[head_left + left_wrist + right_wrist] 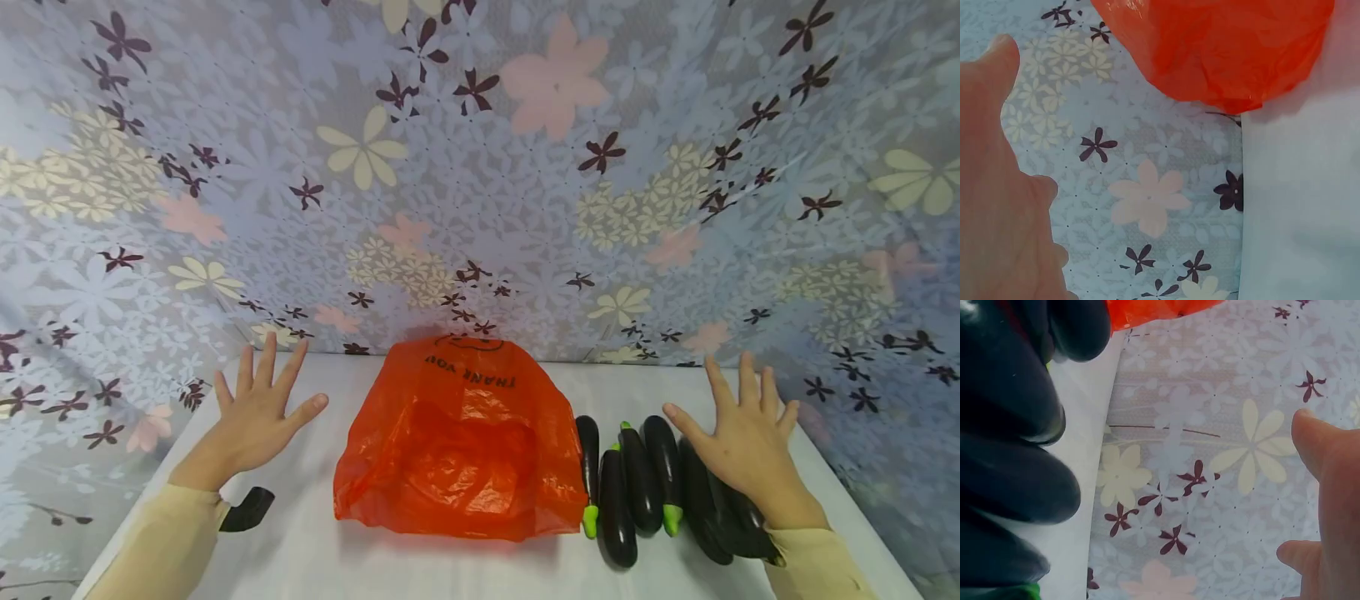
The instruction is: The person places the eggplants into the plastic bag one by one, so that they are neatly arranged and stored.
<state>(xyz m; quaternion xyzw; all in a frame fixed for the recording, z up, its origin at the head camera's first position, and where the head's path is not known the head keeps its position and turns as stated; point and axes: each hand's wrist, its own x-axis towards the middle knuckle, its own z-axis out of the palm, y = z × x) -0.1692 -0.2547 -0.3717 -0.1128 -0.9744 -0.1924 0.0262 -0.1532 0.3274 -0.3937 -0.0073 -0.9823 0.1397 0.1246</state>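
Note:
An orange-red plastic bag (465, 450) printed with "THANK YOU" lies on the white table, its opening toward the near side. Several dark eggplants (641, 479) lie in a row to the right of the bag, some with green stem ends. My left hand (255, 425) is held with fingers spread, left of the bag and touching nothing. Fingers also apart, my right hand (746, 442) hovers over the rightmost eggplants and partly hides them. In the right wrist view, several eggplants (1016, 475) fill the left side. The left wrist view shows the bag (1229, 56) at the top.
A white table (300, 550) carries everything. Flowered cloth (480, 208) rises behind its far edge and hangs along both sides. A black strap (247, 510) sits at the left wrist, and a dark one at the right.

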